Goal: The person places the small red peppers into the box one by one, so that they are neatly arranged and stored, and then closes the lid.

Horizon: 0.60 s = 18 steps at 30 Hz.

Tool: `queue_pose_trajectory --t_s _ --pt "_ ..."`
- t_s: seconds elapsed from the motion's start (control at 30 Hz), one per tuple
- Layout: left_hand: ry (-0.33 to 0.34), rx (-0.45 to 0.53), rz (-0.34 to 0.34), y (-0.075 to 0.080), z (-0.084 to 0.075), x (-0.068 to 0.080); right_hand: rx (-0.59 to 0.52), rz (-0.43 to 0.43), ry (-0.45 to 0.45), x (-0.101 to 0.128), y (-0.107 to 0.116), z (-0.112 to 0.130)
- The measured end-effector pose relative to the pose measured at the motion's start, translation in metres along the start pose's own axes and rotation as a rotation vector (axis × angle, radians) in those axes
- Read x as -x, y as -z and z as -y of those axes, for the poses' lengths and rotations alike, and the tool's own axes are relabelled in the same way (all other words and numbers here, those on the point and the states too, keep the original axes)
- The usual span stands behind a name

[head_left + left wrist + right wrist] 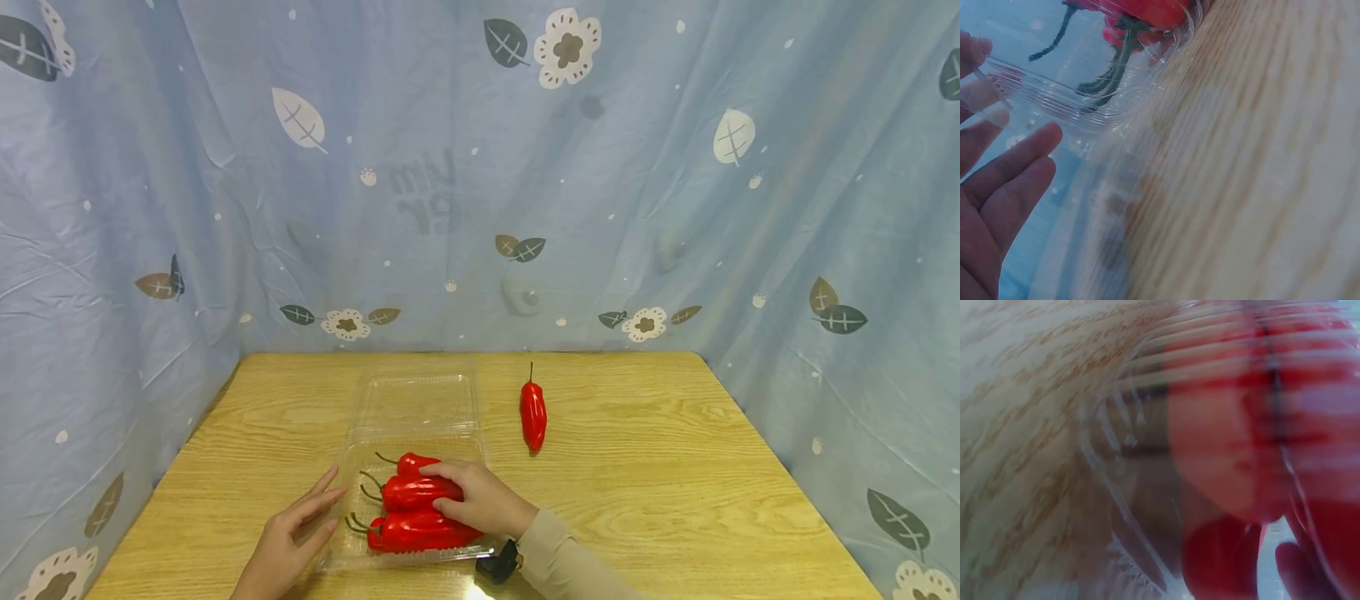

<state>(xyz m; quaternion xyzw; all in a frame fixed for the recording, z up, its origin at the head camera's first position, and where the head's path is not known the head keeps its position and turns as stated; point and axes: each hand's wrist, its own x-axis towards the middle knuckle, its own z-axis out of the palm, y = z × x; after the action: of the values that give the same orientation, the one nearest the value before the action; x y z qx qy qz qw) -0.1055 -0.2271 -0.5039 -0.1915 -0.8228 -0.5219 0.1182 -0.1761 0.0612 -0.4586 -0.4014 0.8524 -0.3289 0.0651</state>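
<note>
A clear plastic clamshell box (420,437) lies with its lid (416,400) folded back on the table. Several glossy red chili peppers (420,532) with dark green stems lie in it, stems to the left. My right hand (483,497) reaches over the box's right side and holds a red pepper (405,493) in the middle between thumb and fingers. At the left rim, my left hand (288,533) has its fingers extended, its fingertips at the plastic wall (1054,94). The right wrist view is blurred; red peppers (1329,444) show through the plastic.
One more red pepper (533,417) lies on the wooden table (637,467), right of the lid, stem pointing away. A black device (498,562) is on my right wrist. Blue curtains (450,167) with leaf and flower prints surround the table's back and sides.
</note>
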Motion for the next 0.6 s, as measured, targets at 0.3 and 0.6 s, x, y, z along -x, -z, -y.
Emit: queue_pose_trajectory --t_s 0.3,0.6 --pt "-0.016 -0.032 0.002 -0.0001 0.0044 0.0007 0.012 -0.024 -0.015 0.0003 -0.0027 -0.0015" --pt "-0.055 -0.010 0.014 0.0005 0.0040 -0.0001 0.113 -0.101 0.062 0.0015 -0.0047 -0.0011"
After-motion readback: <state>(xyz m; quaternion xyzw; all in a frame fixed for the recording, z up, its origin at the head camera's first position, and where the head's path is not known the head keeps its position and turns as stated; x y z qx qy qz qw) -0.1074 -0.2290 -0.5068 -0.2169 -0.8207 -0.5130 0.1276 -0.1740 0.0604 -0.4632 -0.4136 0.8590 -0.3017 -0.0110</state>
